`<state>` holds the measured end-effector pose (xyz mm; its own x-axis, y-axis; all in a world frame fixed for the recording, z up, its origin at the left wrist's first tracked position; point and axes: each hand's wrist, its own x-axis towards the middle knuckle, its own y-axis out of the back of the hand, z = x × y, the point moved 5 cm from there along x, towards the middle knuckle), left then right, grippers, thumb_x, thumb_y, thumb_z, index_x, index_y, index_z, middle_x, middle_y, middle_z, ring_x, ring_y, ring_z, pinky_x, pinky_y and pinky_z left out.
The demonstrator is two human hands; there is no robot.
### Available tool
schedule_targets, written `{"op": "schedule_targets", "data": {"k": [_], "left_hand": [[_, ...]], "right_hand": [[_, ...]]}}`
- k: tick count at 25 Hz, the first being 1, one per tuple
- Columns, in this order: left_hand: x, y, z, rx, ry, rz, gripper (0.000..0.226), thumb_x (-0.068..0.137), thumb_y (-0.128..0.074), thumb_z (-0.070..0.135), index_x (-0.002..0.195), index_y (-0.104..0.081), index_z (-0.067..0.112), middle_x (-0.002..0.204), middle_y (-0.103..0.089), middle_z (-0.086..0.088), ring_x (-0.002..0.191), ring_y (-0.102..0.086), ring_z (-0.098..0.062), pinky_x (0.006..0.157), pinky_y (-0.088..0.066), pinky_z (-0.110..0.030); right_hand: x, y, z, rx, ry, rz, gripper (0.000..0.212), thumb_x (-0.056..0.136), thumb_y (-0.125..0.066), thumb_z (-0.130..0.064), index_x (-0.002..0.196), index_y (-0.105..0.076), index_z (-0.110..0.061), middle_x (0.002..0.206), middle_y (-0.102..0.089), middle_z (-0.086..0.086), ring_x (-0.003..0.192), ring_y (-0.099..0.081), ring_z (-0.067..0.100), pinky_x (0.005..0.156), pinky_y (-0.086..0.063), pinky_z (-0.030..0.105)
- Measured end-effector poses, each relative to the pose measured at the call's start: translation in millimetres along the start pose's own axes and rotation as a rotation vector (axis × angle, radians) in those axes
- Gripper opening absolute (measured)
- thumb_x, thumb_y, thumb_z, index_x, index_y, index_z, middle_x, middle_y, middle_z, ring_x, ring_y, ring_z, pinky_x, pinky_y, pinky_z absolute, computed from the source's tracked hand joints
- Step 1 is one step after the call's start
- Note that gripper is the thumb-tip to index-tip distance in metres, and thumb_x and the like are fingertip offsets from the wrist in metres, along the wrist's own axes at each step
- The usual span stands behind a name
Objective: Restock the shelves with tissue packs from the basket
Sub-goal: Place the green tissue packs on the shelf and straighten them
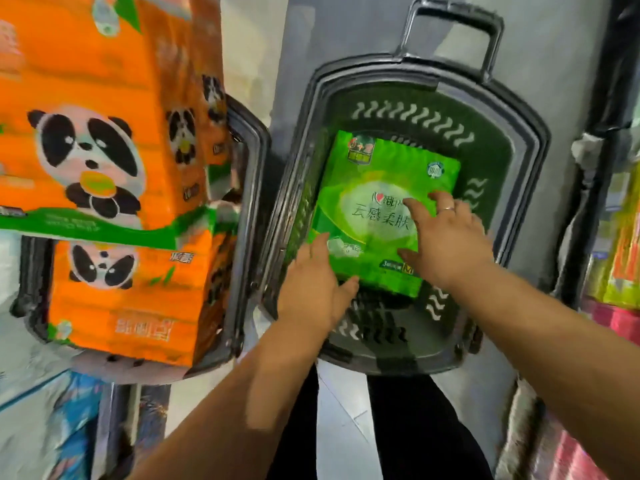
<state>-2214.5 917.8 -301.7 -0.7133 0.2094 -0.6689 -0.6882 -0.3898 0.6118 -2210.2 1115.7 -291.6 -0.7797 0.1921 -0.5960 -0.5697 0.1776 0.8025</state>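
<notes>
The right fingers [417, 211] are spread and straight, lying flat on the printed top of a green tissue pack [374, 181]; a ring [449, 208] sits on one of them. The right hand [450, 240] grips nothing and covers the pack's near right part. The left hand [311, 289] is at the pack's near left corner, its fingers stretched along the left edge and its thumb against the near edge, loose rather than clenched. The pack lies flat under both hands on the floor of a dark plastic basket [540, 161]. Beyond the fingertips the basket's pull handle [457, 15] stands out from the far rim. Left of the left hand, a second dark basket [256, 168] holds large orange panda tissue packs [86, 98], one above another. Right of the right hand, blurred coloured packages [620, 244] stand on shelving.
</notes>
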Motion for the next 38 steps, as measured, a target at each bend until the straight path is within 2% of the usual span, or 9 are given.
{"op": "schedule_targets", "data": {"k": [7, 11, 15, 17, 21, 24, 29, 33, 38], "left_hand": [[56, -123, -38, -0.751, 0.683, 0.042, 0.1, 0.076, -0.08, 0.033, 0.15, -0.018, 0.008, 0.143, -0.045, -0.014, 0.129, -0.046, -0.026, 0.103, -0.037, -0.029], [72, -180, -49, -1.196, 0.933, 0.067, 0.089, 0.075, -0.082, 0.033, 0.145, -0.03, 0.013, 0.133, -0.053, 0.001, 0.115, -0.054, -0.021, 0.105, -0.043, -0.038], [85, -204, -38, -1.475, 1.08, 0.023, 0.06, 0.084, -0.071, 0.042, 0.134, -0.045, 0.022, 0.121, -0.054, 0.006, 0.103, -0.057, -0.016, 0.094, -0.042, -0.029], [90, -211, -34, -1.546, 1.054, -0.013, 0.073, 0.074, -0.077, 0.049, 0.136, -0.047, 0.027, 0.132, -0.053, 0.008, 0.124, -0.051, -0.02, 0.102, -0.039, -0.035], [89, -218, -30, -1.632, 0.992, 0.065, 0.097, 0.048, -0.084, 0.05, 0.136, -0.048, 0.03, 0.133, -0.059, -0.001, 0.124, -0.052, -0.024, 0.097, -0.043, -0.041], [77, -217, -28, -1.623, 1.023, 0.07, 0.124, 0.033, -0.089, 0.063, 0.143, -0.038, 0.037, 0.142, -0.051, -0.002, 0.131, -0.046, -0.027, 0.108, -0.037, -0.05], [44, -200, -17, -1.564, 1.091, 0.061, 0.092, 0.063, -0.08, 0.052, 0.143, -0.038, 0.03, 0.14, -0.052, -0.003, 0.131, -0.045, -0.027, 0.11, -0.033, -0.05], [16, -181, -7, -1.575, 1.127, 0.041, 0.067, 0.073, -0.078, 0.052, 0.13, -0.05, 0.031, 0.128, -0.061, -0.003, 0.117, -0.057, -0.028, 0.099, -0.045, -0.047], [-29, -129, 13, -1.451, 1.056, -0.016, 0.079, 0.067, -0.072, 0.061, 0.131, -0.051, 0.022, 0.128, -0.062, -0.007, 0.112, -0.062, -0.032, 0.093, -0.051, -0.047]], "right_hand": [[125, -59, 36, -0.023, 0.062, -0.051, 0.095, 0.074, -0.074, -0.053, 0.148, -0.024, -0.023, 0.151, -0.022, 0.021, 0.132, -0.03, 0.044, 0.108, -0.033, 0.051], [175, -70, 38, -0.031, 0.067, -0.031, 0.107, 0.071, -0.072, -0.061, 0.152, -0.013, -0.024, 0.158, -0.01, 0.019, 0.142, -0.018, 0.041, 0.115, -0.021, 0.052], [204, -86, 38, 0.033, 0.057, -0.059, 0.125, 0.062, -0.07, -0.072, 0.153, 0.006, -0.032, 0.162, 0.002, 0.012, 0.149, 0.003, 0.031, 0.119, 0.0, 0.049], [212, -91, 38, 0.078, 0.04, -0.078, 0.133, 0.055, -0.072, -0.075, 0.151, 0.011, -0.036, 0.161, -0.001, 0.01, 0.148, 0.003, 0.029, 0.119, 0.003, 0.05], [214, -85, 38, 0.122, 0.009, -0.057, 0.135, 0.05, -0.078, -0.071, 0.153, -0.001, -0.029, 0.155, -0.017, 0.01, 0.143, -0.014, 0.033, 0.116, -0.012, 0.054], [206, -76, 36, 0.123, -0.002, -0.011, 0.133, 0.048, -0.079, -0.071, 0.152, -0.013, -0.021, 0.151, -0.026, 0.011, 0.14, -0.021, 0.034, 0.113, -0.019, 0.056], [185, -53, 28, 0.064, -0.016, 0.001, 0.129, 0.048, -0.077, -0.073, 0.15, -0.018, -0.02, 0.151, -0.028, 0.013, 0.139, -0.023, 0.036, 0.112, -0.019, 0.058], [151, -15, 25, 0.083, -0.002, 0.006, 0.13, 0.047, -0.077, -0.073, 0.15, -0.018, -0.022, 0.15, -0.029, 0.015, 0.138, -0.024, 0.036, 0.111, -0.02, 0.06], [91, 51, 24, 0.126, -0.088, 0.03, 0.134, 0.044, -0.078, -0.073, 0.151, -0.018, -0.022, 0.151, -0.027, 0.015, 0.14, -0.023, 0.036, 0.111, -0.02, 0.06]]}}
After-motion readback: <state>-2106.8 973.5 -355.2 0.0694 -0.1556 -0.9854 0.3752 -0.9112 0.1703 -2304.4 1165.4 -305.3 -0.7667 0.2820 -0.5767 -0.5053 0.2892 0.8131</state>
